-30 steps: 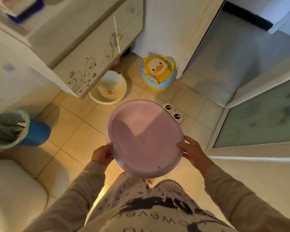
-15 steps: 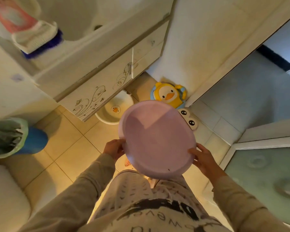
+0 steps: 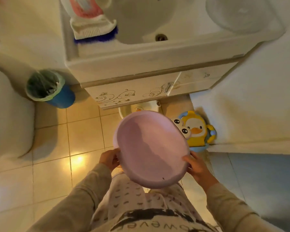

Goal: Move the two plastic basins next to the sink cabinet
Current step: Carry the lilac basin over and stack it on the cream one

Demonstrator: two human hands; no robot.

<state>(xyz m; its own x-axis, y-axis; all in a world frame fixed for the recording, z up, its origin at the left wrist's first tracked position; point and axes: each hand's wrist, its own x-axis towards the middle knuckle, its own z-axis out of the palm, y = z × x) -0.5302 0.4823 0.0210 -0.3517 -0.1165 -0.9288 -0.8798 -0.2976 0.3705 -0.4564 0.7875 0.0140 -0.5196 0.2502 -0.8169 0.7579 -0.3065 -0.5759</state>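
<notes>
I hold a pink plastic basin in the air over the tiled floor, tilted with its inside facing me. My left hand grips its near-left rim and my right hand grips its near-right rim. A small white basin with a duck print lies on the floor, partly under the sink cabinet and partly hidden by the pink basin. The cabinet is white with a floral pattern and stands straight ahead of me.
A yellow duck potty stands in the corner right of the cabinet, with a small white cartoon-eyed piece beside it. A blue bin with a green liner stands left of the cabinet. A toilet fills the far left. A brush lies on the sink rim.
My view has swung so the sink cabinet is straight ahead and nearer. The pink basin has stayed in both hands and covers more of the white basin.
</notes>
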